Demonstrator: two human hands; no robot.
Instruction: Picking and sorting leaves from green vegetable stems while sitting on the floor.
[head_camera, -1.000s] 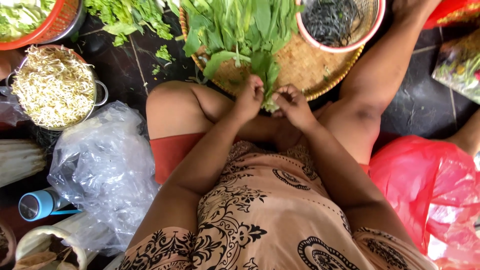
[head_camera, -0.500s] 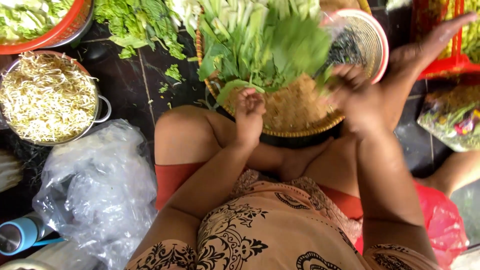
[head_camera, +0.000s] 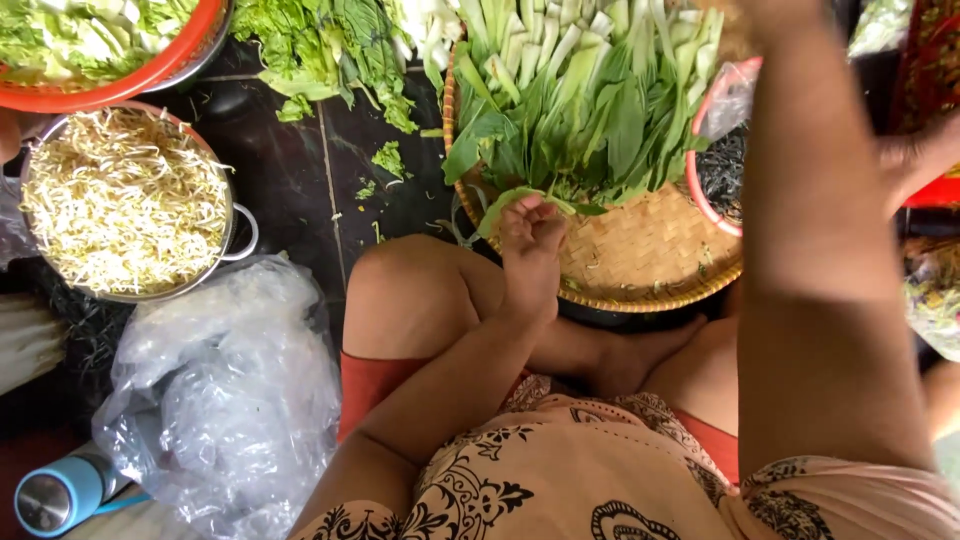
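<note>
Dark floor tiles (head_camera: 290, 170) carry everything, and the person sits among the vegetables with knees drawn up. A round woven basket tray (head_camera: 640, 250) rests just past the knees, and a heap of leafy greens (head_camera: 590, 100) covers its far half, while the near rim is bare wicker.

The left hand (head_camera: 530, 235) hovers over the near left part of the tray, fingers curled inward around a single green leaf (head_camera: 505, 200) pinched at the fingertips. The leaf curves out to the left of the hand, across the tray's near left rim. The heap lies straight ahead of this hand, touching or nearly touching the fingertips, so the left hand is clearly the nearer one to it.

The right hand is raised high toward the tray's far right edge; only its forearm (head_camera: 810, 250) shows, and the hand itself runs out of the top of the view, so I cannot tell whether it is closed or free.

The stalks in the heap run lengthwise away from the person: pale cut bases point to the tray's far edge, leaf tips point back toward the knees and the left hand.

A metal pot of bean sprouts (head_camera: 120, 200) stands at the left, a crumpled clear plastic bag (head_camera: 220, 390) below it, and a red-rimmed bowl (head_camera: 720, 170) overlaps the tray's right edge.
</note>
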